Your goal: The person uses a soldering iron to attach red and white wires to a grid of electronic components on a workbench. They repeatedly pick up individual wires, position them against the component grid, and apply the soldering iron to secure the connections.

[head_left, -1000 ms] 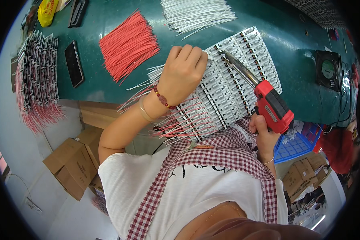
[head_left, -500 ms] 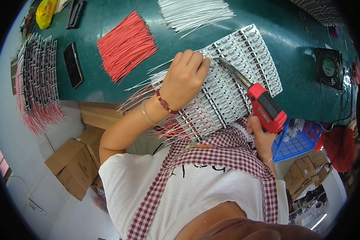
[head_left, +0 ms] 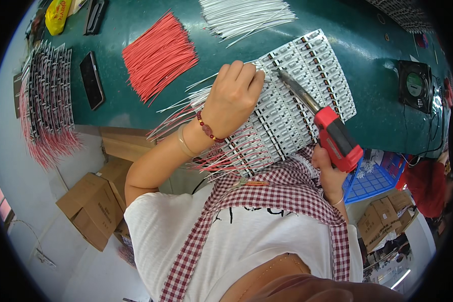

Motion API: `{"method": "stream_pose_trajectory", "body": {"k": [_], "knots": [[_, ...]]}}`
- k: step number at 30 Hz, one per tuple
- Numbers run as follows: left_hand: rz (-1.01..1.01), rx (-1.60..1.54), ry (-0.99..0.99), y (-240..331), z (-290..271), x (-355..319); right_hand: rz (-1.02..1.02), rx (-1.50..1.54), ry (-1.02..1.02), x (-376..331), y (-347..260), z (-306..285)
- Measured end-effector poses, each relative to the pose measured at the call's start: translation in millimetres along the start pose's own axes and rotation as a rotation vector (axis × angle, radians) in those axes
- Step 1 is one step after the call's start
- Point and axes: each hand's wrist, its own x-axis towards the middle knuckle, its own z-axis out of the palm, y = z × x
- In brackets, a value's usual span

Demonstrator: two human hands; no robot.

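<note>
My left hand (head_left: 235, 93) is closed over the upper left part of a sheet of white circuit boards (head_left: 307, 70). Its fingers pinch at the sheet's edge, and white wires (head_left: 199, 95) poke out from beneath it; the fingertips are partly hidden. In my right hand (head_left: 330, 171) is a red and black soldering gun (head_left: 340, 138). Its metal tip points at the boards, a little right of my left fingertips. Red and white wires (head_left: 236, 156) hang off the sheet's lower left side, close to my checked apron.
A red wire pile (head_left: 160, 56) and a white wire pile (head_left: 246, 17) lie on the green table (head_left: 121, 113). Wired boards (head_left: 48, 95) and a phone (head_left: 91, 80) sit left. At right are a black device (head_left: 415, 85) and a blue basket (head_left: 370, 183); cardboard boxes (head_left: 93, 209) stand below.
The soldering gun and my right hand have shifted slightly right, its tip moving a little away from my left fingers. My left hand and the boards stay almost still.
</note>
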Motion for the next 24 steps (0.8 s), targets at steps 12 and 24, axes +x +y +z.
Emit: {"method": "stream_pose_trajectory", "body": {"k": [12, 24], "knots": [[0.012, 0.059, 0.001, 1, -3, 2, -0.026, 0.205, -0.024, 1, -22, 0], [0.001, -0.052, 0.017, 11, 2, -3, 0.01, 0.123, -0.057, -8, 2, 1]]}}
